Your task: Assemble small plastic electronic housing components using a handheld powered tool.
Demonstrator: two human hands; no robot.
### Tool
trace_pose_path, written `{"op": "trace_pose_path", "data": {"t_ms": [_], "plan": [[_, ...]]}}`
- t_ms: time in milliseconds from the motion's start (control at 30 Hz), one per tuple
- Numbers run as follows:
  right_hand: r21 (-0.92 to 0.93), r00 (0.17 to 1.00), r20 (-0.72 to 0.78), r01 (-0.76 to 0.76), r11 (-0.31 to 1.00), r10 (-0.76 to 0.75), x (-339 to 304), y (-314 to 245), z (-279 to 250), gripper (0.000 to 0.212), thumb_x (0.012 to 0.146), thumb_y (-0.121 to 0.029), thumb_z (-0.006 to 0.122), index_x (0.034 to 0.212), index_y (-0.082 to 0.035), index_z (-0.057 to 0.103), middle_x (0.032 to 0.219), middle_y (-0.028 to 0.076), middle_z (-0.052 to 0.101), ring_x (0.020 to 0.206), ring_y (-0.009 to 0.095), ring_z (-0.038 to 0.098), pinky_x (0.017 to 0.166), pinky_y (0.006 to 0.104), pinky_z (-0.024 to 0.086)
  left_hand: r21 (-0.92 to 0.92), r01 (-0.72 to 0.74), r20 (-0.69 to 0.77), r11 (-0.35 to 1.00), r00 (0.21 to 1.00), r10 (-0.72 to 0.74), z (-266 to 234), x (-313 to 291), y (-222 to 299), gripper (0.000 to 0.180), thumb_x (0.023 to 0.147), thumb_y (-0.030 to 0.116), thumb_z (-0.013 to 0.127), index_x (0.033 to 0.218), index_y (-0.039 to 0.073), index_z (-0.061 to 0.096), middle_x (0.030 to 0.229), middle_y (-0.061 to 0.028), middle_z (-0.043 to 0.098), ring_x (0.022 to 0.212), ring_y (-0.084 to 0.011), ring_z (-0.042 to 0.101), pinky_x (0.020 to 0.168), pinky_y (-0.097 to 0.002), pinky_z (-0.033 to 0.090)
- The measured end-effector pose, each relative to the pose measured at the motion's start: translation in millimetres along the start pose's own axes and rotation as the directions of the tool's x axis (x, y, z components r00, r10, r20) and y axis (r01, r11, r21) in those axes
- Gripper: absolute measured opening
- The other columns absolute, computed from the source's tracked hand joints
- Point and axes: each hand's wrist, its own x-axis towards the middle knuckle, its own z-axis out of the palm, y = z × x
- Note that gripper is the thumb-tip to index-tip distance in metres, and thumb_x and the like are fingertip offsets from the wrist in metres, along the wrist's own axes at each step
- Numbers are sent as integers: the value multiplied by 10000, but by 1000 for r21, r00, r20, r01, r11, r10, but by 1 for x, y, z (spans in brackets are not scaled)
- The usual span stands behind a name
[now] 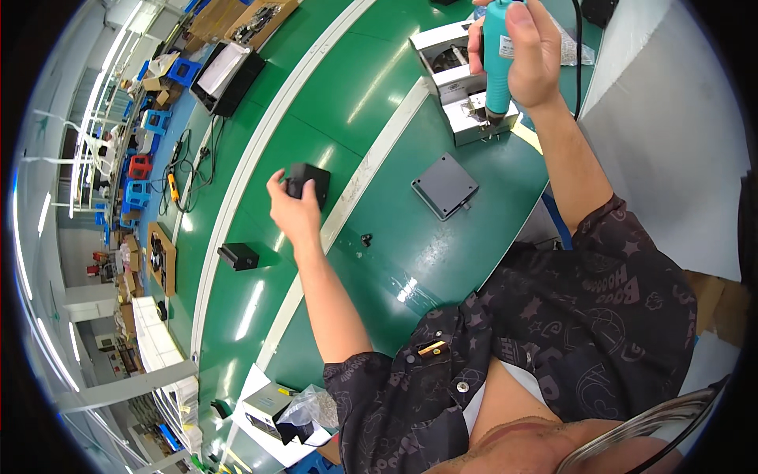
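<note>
While a teal electric screwdriver (498,55) is held upright over a white metal fixture (478,117) at the far side of the green workbench (371,87), a small black box-shaped part (309,182) is gripped above the belt to the left. For the driving step to go well, the tool is best kept vertical, its tip seated squarely before pressure is applied, with the fixture steady beneath it. The right hand (527,49) is wrapped fully around the screwdriver's barrel, fingers closed tight. The left hand (290,207) is partly closed, its fingers and thumb clamped on the black part's near side. The 2 hands are well apart. A flat grey square plate (444,186) lies on the bench between them, a tiny black piece (366,238) sits near the white stripe, and 1 more black block (238,256) rests on the belt further left.
</note>
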Motion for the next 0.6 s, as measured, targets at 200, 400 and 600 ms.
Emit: {"op": "trace_pose_path", "data": {"t_ms": [200, 400, 600], "plan": [[107, 996, 22, -84, 991, 82, -21, -14, 34, 386, 1080, -344, 465, 1216, 15, 514, 760, 140, 657, 487, 201, 596, 457, 286, 497, -128, -352, -13, 927, 936, 353, 4, -93, 64, 570, 757, -36, 783, 1307, 52, 665, 1156, -135, 668, 985, -296, 657, 877, -387, 544], [127, 974, 225, -17, 992, -12, -43, -15, 65, 492, 1066, -443, 416, 1268, -11, 537, 854, 174, 683, 603, 244, 653, 544, 320, 528, -283, -504, 147, 816, 818, 556, 13, -186, 77, 560, 760, 16, 830, 1297, 21, 671, 1243, -135, 666, 1116, -327, 640, 989, -398, 521], [301, 946, 302, 20, 953, -115, -60, 16, 86, 306, 989, -128, 517, 1260, 7, 560, 896, 121, 691, 597, 158, 645, 525, 253, 493, -295, -494, 254, 818, 785, 566, -7, -185, 85, 634, 776, 175, 864, 1325, -34, 625, 1366, -170, 626, 1201, -352, 625, 1037, -430, 511]]}}
